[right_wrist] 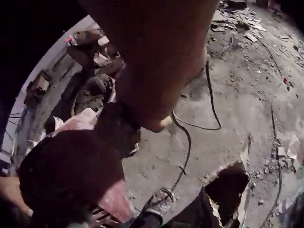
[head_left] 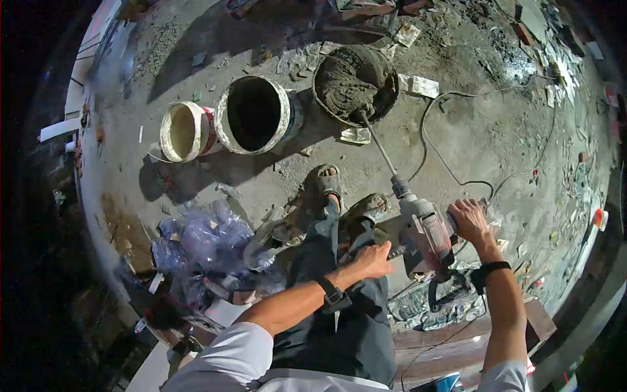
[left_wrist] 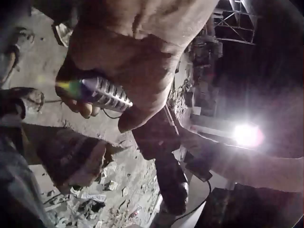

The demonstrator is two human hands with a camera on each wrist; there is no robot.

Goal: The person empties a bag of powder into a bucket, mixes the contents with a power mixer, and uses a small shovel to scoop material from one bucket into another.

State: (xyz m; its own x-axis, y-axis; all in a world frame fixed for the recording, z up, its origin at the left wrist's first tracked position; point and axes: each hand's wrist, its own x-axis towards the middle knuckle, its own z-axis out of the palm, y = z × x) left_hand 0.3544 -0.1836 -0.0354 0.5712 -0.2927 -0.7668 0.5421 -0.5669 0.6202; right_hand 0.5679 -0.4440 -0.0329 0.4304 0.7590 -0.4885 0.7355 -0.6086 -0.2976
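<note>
A handheld power mixer (head_left: 428, 232) slants across the head view, its metal shaft (head_left: 381, 145) running into a bucket of thick grey mortar (head_left: 353, 85). On the mixer's left side, my left hand (head_left: 373, 261) grips a side handle; the left wrist view shows the fingers of that hand (left_wrist: 128, 71) curled round a ribbed grip (left_wrist: 107, 93). My right hand (head_left: 469, 219) holds the handle on the other side. In the right wrist view the mixer body (right_wrist: 71, 166) is dark and close, and the right hand (right_wrist: 161, 85) hides its own grip.
Left of the mortar bucket stand a dark-filled bucket (head_left: 285, 111) and a smaller white one (head_left: 166, 134). Clear plastic bags (head_left: 209, 238) lie left of the legs. A cable (head_left: 424, 134) loops over the floor at the right, among scattered rubble. Two sandalled feet (head_left: 328, 179) stand below the buckets.
</note>
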